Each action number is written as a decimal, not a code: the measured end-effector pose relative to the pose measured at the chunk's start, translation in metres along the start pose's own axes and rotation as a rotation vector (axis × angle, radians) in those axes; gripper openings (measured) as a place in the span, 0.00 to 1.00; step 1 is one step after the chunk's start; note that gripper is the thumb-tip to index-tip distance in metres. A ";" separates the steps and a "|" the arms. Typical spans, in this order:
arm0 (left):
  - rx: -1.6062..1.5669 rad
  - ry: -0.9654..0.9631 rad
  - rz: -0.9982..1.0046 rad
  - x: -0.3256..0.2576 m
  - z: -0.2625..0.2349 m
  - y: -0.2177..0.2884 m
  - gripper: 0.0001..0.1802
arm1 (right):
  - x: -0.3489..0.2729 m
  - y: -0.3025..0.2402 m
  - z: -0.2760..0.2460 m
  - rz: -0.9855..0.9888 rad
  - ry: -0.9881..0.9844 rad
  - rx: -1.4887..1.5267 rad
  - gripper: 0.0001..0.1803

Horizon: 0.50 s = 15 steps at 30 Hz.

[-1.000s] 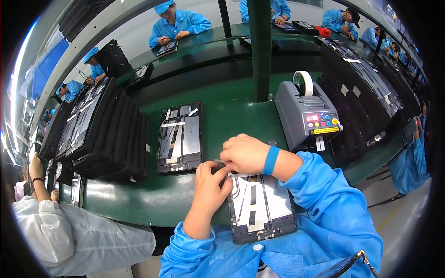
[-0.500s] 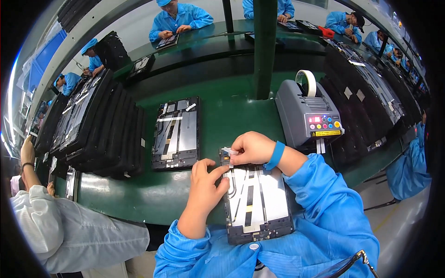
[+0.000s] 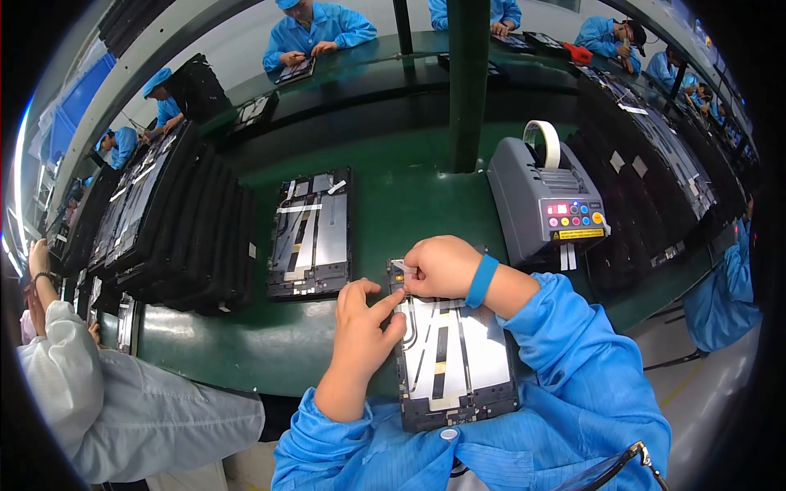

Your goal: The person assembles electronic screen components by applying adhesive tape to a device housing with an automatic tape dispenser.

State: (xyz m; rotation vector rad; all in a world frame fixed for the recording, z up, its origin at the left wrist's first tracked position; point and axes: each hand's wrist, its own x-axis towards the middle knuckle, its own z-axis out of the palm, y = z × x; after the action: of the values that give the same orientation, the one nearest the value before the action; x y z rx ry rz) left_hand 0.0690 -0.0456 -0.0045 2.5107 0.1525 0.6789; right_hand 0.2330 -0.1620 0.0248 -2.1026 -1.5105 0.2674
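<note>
An opened tablet (image 3: 483, 344) with exposed silver plates, black strips and flat cables lies at the table's near edge, close to my body. My right hand (image 3: 446, 266), a blue band on its wrist, bends over the top left corner with its fingers pinched on a small whitish tape strip (image 3: 401, 266). Fingertips of that hand partly hide the strip. At the tablet's left edge is my left hand (image 3: 364, 327), its fingers apart and the index fingertip touching the tablet near the pinch. A second opened tablet (image 3: 309, 237) lies flat to the left, with white strips across it.
A grey tape dispenser (image 3: 540, 200) holding a white roll stands at right, beside a green post (image 3: 468, 90). Tall stacks of tablets in black trays rise left (image 3: 188, 237) and right (image 3: 630, 188). A co-worker in a white sleeve (image 3: 164, 409) works at left; others sit across the green table (image 3: 213, 344).
My right hand has turned and lowered slightly, its fingertips pressing closer to the tablet's corner with the tape strip. My left hand has hardly moved.
</note>
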 end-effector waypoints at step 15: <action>0.106 -0.004 0.109 0.002 -0.001 0.001 0.16 | 0.012 -0.008 -0.001 0.276 -0.010 0.012 0.09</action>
State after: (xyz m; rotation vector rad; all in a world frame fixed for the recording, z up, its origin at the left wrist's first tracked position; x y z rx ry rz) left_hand 0.0702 -0.0456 -0.0023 2.6373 0.0514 0.7261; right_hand 0.2314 -0.1493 0.0320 -2.3011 -1.2179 0.3855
